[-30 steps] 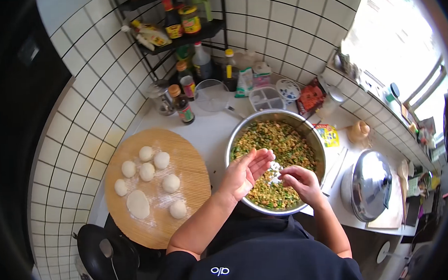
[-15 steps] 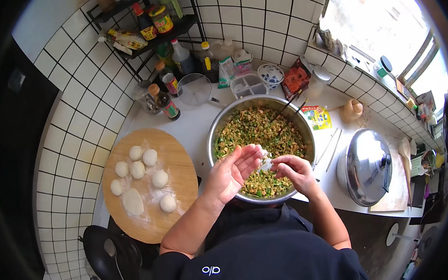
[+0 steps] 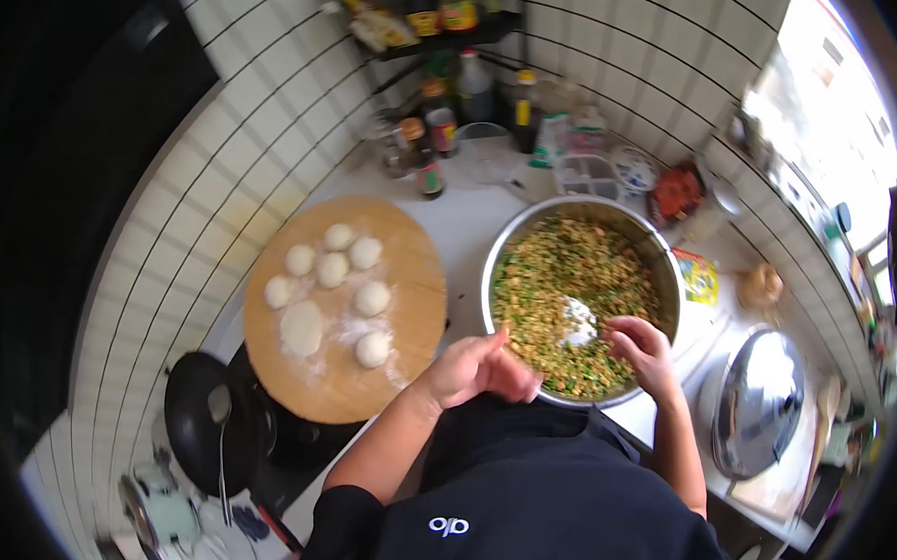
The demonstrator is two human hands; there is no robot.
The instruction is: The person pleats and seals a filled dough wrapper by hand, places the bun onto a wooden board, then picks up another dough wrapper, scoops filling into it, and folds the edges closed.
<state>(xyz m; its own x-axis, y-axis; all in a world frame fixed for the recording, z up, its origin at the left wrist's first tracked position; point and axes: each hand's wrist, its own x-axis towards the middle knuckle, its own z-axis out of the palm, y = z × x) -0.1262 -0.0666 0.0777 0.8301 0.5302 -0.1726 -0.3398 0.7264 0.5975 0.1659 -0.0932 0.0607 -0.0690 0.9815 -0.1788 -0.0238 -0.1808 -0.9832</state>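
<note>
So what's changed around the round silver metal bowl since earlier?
The left hand, blurred, has swung left and toward the body, from over the bowl to its near-left rim, leaving the white patch on the green-and-tan filling in fuller view. No clear grasp or release shows. The right hand stays over the bowl's near-right side; the white dough balls on the round tan board lie as before.

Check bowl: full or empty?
Partly full: chopped mix spreads across the bowl, with bare wall showing between it and the rim.
</note>
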